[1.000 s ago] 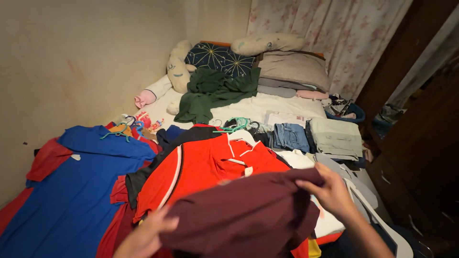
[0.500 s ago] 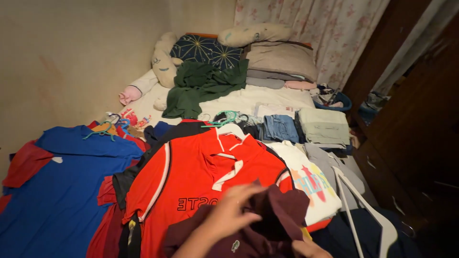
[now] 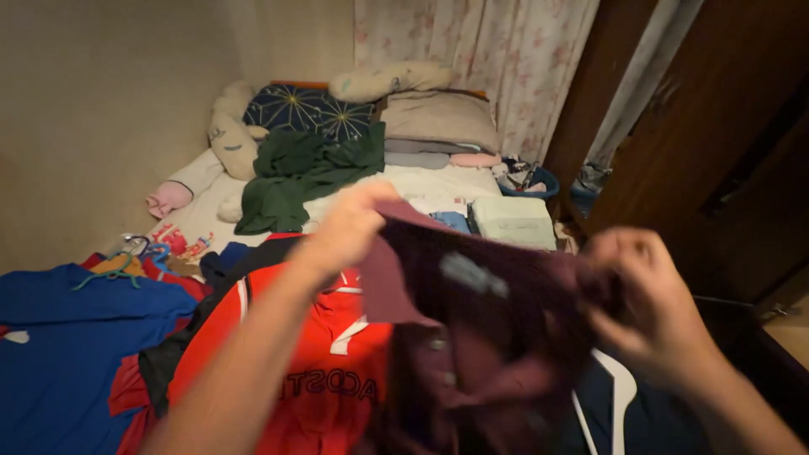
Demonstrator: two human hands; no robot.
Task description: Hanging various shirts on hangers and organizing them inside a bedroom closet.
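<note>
I hold a maroon shirt (image 3: 480, 320) up in front of me, stretched between both hands. My left hand (image 3: 350, 227) grips its upper left edge and my right hand (image 3: 653, 307) grips its upper right edge. The shirt hangs blurred above an orange-red shirt (image 3: 286, 371) with white trim that lies flat on the bed. A blue shirt (image 3: 59, 354) lies to the left of that one.
A green garment (image 3: 295, 173), pillows (image 3: 438, 118) and a plush toy (image 3: 227, 139) lie at the bed's far end. Folded clothes (image 3: 514, 223) sit behind the held shirt. A white hanger (image 3: 619, 396) lies lower right. A dark wooden wardrobe (image 3: 725, 152) stands on the right.
Both hands have lifted the maroon shirt from low over the bed up to chest height and spread it out. The camera has turned to the right.
</note>
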